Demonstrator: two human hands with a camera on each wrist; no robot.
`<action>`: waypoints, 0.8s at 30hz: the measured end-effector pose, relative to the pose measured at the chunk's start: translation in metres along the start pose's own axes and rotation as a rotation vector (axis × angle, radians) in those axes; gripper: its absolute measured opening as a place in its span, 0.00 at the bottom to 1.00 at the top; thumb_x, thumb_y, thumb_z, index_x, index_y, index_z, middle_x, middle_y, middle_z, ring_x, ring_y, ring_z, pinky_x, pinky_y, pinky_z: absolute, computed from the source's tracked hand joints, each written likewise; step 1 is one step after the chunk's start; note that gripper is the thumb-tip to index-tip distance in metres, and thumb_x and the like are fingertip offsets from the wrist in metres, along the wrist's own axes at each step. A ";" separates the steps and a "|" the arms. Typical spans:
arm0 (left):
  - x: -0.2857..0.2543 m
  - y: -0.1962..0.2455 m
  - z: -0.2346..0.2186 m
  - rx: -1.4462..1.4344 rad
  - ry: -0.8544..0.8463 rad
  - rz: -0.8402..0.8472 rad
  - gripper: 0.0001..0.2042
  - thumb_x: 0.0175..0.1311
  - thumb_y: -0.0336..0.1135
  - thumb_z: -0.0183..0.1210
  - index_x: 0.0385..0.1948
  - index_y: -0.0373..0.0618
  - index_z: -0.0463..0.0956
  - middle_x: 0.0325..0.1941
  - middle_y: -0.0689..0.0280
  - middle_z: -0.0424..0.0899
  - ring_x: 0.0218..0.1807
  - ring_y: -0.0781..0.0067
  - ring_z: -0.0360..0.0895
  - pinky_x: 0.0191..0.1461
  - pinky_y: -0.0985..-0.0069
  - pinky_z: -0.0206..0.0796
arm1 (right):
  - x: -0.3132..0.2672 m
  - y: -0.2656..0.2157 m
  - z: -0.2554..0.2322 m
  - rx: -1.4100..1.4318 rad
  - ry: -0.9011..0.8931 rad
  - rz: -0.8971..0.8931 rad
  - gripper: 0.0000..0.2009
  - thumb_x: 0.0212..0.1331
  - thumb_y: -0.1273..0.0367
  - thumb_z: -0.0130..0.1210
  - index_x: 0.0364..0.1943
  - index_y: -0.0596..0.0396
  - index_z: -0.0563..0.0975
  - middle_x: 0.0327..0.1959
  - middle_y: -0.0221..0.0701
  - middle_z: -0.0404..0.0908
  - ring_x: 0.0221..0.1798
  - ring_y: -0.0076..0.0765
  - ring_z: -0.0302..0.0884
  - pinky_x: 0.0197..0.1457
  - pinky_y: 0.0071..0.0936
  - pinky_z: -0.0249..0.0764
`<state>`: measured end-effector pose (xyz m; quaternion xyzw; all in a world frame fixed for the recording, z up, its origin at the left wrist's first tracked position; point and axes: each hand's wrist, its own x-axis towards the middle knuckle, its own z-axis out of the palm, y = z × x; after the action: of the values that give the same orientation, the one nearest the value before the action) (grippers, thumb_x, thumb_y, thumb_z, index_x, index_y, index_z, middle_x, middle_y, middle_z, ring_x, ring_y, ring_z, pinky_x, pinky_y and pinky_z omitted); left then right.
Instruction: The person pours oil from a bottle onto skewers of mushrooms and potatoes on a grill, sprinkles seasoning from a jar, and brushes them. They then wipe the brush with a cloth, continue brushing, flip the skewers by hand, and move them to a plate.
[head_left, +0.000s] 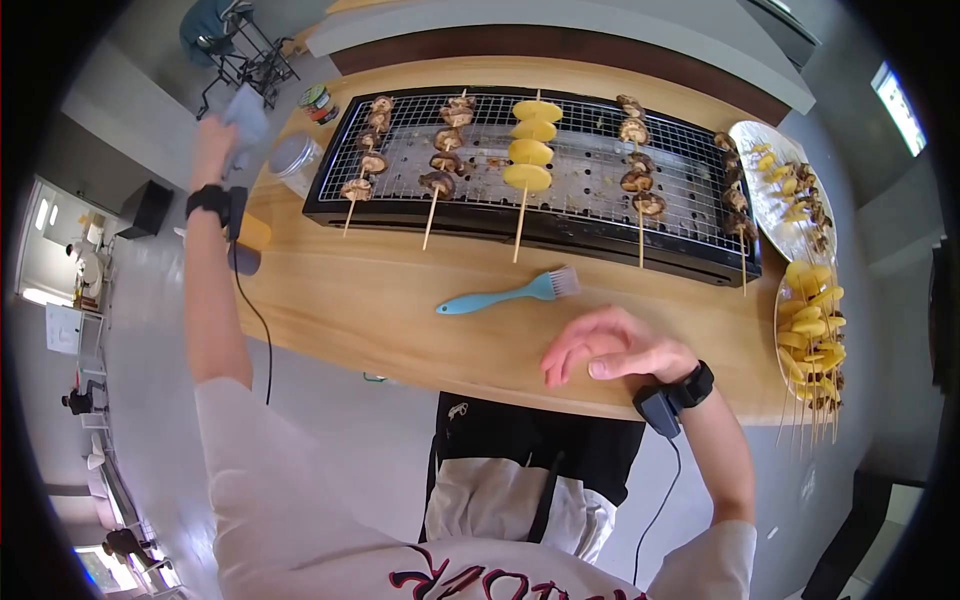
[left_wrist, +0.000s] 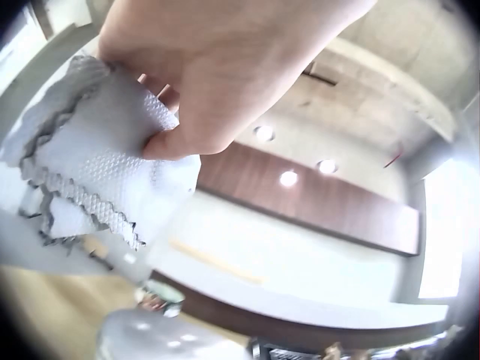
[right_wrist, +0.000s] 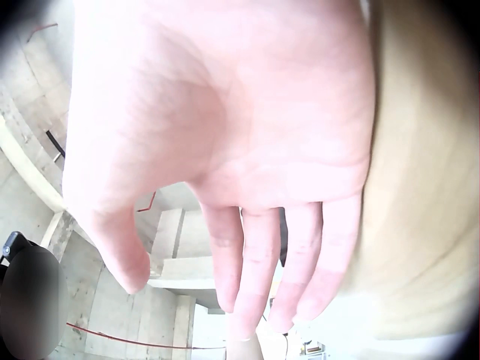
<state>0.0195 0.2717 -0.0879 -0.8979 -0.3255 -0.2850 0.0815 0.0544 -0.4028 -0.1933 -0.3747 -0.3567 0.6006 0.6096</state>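
At the table's left end, my left hand point(head_left: 215, 150) pinches a grey-white cloth point(head_left: 247, 122) with a zigzag edge, held up in the air; in the left wrist view the cloth point(left_wrist: 105, 154) hangs from the thumb and fingers of the hand point(left_wrist: 202, 67). My right hand point(head_left: 615, 348) rests near the table's front edge, palm partly turned up, fingers loosely bent, holding nothing; the right wrist view shows its bare palm point(right_wrist: 255, 112). A blue brush point(head_left: 500, 296) lies on the table, left of and beyond that hand.
Several mushroom skewers point(head_left: 447, 162) and one potato skewer point(head_left: 528, 152) lie across the black grill point(head_left: 500, 228). At the right are an oval plate point(head_left: 752, 140) and a plate of yellow skewers point(head_left: 808, 325). A lidded jar point(head_left: 296, 160) and small can point(head_left: 318, 103) stand left.
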 end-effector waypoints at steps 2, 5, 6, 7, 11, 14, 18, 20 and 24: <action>-0.025 0.040 -0.044 -0.013 0.032 -0.058 0.22 0.58 0.45 0.57 0.49 0.38 0.76 0.44 0.46 0.83 0.50 0.46 0.80 0.51 0.61 0.70 | -0.001 -0.002 0.001 -0.039 0.014 -0.004 0.20 0.61 0.63 0.60 0.51 0.63 0.77 0.44 0.38 0.83 0.50 0.32 0.78 0.58 0.29 0.71; -0.107 0.110 -0.147 -0.202 0.284 0.008 0.20 0.61 0.48 0.58 0.46 0.41 0.78 0.44 0.52 0.84 0.47 0.53 0.82 0.49 0.67 0.71 | -0.002 -0.006 0.003 -0.095 0.039 -0.003 0.20 0.62 0.60 0.59 0.52 0.62 0.76 0.44 0.37 0.83 0.50 0.33 0.78 0.59 0.31 0.71; -0.132 0.122 -0.157 -0.414 0.356 0.061 0.18 0.60 0.46 0.61 0.44 0.40 0.78 0.38 0.59 0.85 0.38 0.66 0.81 0.43 0.73 0.70 | -0.002 -0.006 0.003 -0.090 0.017 -0.018 0.22 0.62 0.60 0.59 0.54 0.62 0.75 0.46 0.38 0.82 0.52 0.33 0.77 0.60 0.31 0.71; -0.162 0.146 -0.172 -0.518 0.311 0.041 0.17 0.59 0.44 0.62 0.42 0.40 0.78 0.35 0.63 0.83 0.35 0.73 0.76 0.41 0.77 0.67 | -0.002 -0.005 0.003 -0.084 -0.005 -0.030 0.24 0.61 0.60 0.59 0.55 0.62 0.74 0.48 0.39 0.81 0.54 0.34 0.77 0.60 0.31 0.71; -0.276 0.243 -0.206 -0.659 0.145 -0.004 0.11 0.56 0.33 0.65 0.37 0.39 0.77 0.28 0.72 0.78 0.28 0.83 0.67 0.33 0.83 0.62 | -0.005 -0.004 0.011 -0.055 -0.005 -0.097 0.29 0.61 0.60 0.59 0.62 0.64 0.68 0.56 0.42 0.76 0.58 0.36 0.74 0.61 0.31 0.70; -0.320 0.280 -0.205 -0.872 -0.058 0.026 0.10 0.52 0.27 0.65 0.36 0.40 0.77 0.26 0.68 0.79 0.27 0.80 0.71 0.31 0.80 0.66 | -0.011 -0.012 0.027 -0.048 -0.022 -0.161 0.43 0.51 0.50 0.63 0.66 0.67 0.63 0.62 0.49 0.71 0.64 0.44 0.70 0.62 0.36 0.68; -0.344 0.303 -0.206 -1.002 -0.167 -0.015 0.09 0.52 0.26 0.64 0.35 0.40 0.77 0.28 0.64 0.81 0.28 0.76 0.77 0.33 0.78 0.69 | -0.023 -0.028 0.056 -0.125 0.008 -0.061 0.46 0.49 0.53 0.66 0.68 0.66 0.58 0.66 0.49 0.66 0.68 0.45 0.65 0.64 0.38 0.66; -0.356 0.311 -0.203 -1.016 -0.233 0.014 0.11 0.50 0.24 0.65 0.36 0.40 0.77 0.31 0.61 0.83 0.30 0.71 0.80 0.33 0.76 0.70 | -0.024 -0.027 0.065 -0.155 0.053 -0.031 0.48 0.49 0.54 0.67 0.70 0.65 0.56 0.67 0.47 0.64 0.70 0.45 0.62 0.66 0.39 0.64; -0.385 0.331 -0.190 -1.157 -0.091 0.311 0.14 0.47 0.21 0.64 0.37 0.39 0.78 0.35 0.60 0.84 0.32 0.66 0.81 0.37 0.72 0.73 | -0.017 -0.014 0.079 0.028 0.163 -0.240 0.43 0.56 0.62 0.66 0.70 0.62 0.52 0.68 0.42 0.60 0.69 0.37 0.62 0.69 0.34 0.64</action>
<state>-0.0994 -0.2547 -0.1360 -0.8448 0.0144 -0.3618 -0.3940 -0.0088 -0.4171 -0.1438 -0.3687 -0.3398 0.4958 0.7091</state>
